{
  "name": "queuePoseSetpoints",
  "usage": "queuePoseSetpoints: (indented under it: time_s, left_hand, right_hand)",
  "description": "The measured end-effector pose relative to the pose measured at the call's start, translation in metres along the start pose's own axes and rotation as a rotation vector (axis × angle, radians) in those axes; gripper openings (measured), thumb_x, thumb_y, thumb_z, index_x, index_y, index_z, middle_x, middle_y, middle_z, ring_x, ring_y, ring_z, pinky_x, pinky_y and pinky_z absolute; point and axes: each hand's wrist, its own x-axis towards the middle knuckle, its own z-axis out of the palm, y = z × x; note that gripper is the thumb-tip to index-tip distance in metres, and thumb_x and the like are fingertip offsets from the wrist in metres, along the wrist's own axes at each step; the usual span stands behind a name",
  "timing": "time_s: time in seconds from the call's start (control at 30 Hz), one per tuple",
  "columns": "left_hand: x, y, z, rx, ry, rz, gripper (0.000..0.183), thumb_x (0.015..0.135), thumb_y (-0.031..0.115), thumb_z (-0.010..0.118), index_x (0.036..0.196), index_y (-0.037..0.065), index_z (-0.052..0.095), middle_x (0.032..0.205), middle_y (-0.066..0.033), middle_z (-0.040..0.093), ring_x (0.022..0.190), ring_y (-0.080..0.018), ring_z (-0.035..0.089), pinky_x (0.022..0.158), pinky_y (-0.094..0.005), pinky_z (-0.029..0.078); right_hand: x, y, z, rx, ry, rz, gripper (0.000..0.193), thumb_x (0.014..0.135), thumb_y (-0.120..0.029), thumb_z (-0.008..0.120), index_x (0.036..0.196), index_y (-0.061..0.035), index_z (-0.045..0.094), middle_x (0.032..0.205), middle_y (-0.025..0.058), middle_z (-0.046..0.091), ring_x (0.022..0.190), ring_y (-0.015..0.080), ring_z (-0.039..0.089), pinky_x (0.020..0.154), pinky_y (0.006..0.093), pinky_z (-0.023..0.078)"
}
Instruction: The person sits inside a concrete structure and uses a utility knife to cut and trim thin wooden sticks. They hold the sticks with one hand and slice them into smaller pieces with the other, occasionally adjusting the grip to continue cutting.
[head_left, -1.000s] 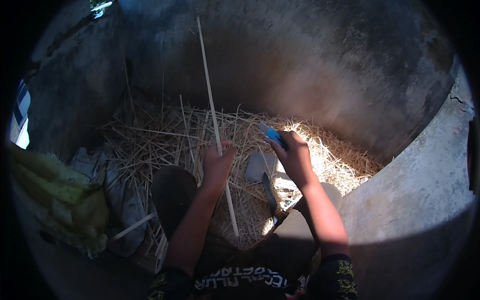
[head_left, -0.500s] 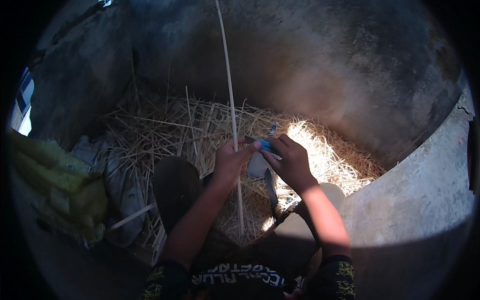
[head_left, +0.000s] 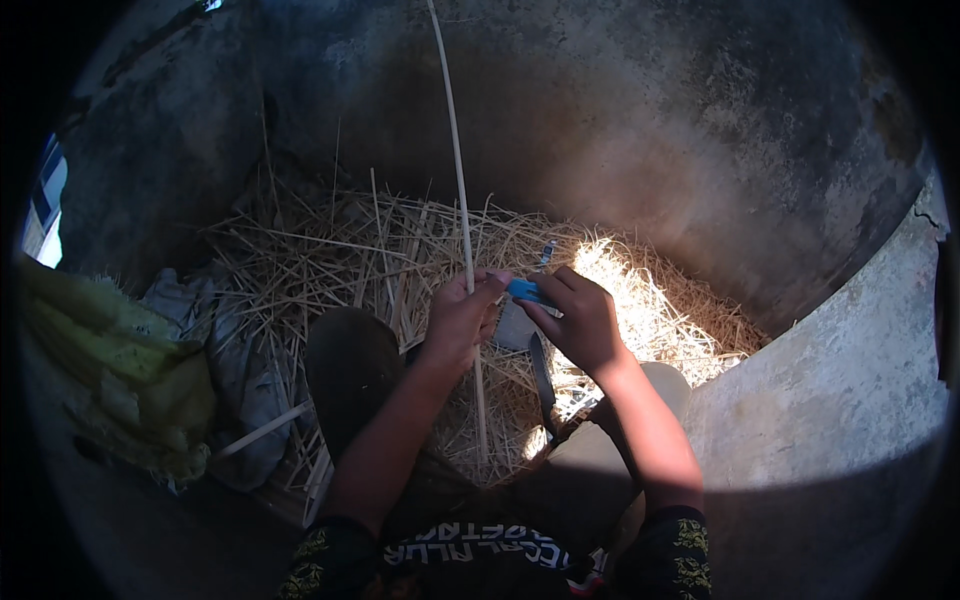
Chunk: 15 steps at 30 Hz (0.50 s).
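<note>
A long, thin, pale wooden strip stands nearly upright in front of me, its lower end between my legs. My left hand is closed around its lower part, with the thumb pointing to the right. A small knife with a blue handle is gripped by my right hand. Its short blade is mostly hidden at my left thumb, beside the strip; whether it touches the wood I cannot tell. Below my right hand lies a larger knife with a dark blade, close to my right leg.
Dry shavings and thin strips cover the ground ahead, sunlit on the right. A curved concrete wall rises behind them. At the left sits a yellow-green sack beside grey cloth. A pale concrete slab slopes on the right.
The blue-handled knife has shifted slightly left, and its blade, visible before, is now mostly covered by my left thumb. The strip has tilted very slightly.
</note>
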Motion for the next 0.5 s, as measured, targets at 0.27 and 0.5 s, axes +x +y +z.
queuePoseSetpoints:
  time_s: [0.27, 0.5]
  left_hand:
    - [0.0, 0.01, -0.004, -0.03, 0.093, 0.076, 0.016, 0.093, 0.015, 0.068, 0.102, 0.004, 0.06, 0.062, 0.0082, 0.042, 0.042, -0.0006, 0.031, 0.037, -0.0209, 0.021]
    - [-0.001, 0.019, -0.008, -0.109, 0.141, 0.083, 0.018, 0.093, 0.018, 0.068, 0.102, 0.005, 0.06, 0.061, 0.0085, 0.04, 0.042, -0.0008, 0.028, 0.036, -0.0217, 0.02]
  right_hand:
    - [0.0, 0.0, -0.002, 0.006, 0.009, 0.011, 0.026, 0.08, -0.017, 0.079, 0.102, -0.0067, 0.07, 0.084, 0.0096, 0.065, 0.074, 0.0282, 0.068, 0.063, 0.0368, 0.054]
    - [0.001, -0.001, -0.009, -0.027, 0.013, 0.021, 0.028, 0.08, -0.016, 0.079, 0.104, -0.0063, 0.07, 0.084, 0.0083, 0.067, 0.075, 0.0254, 0.07, 0.064, 0.0355, 0.056]
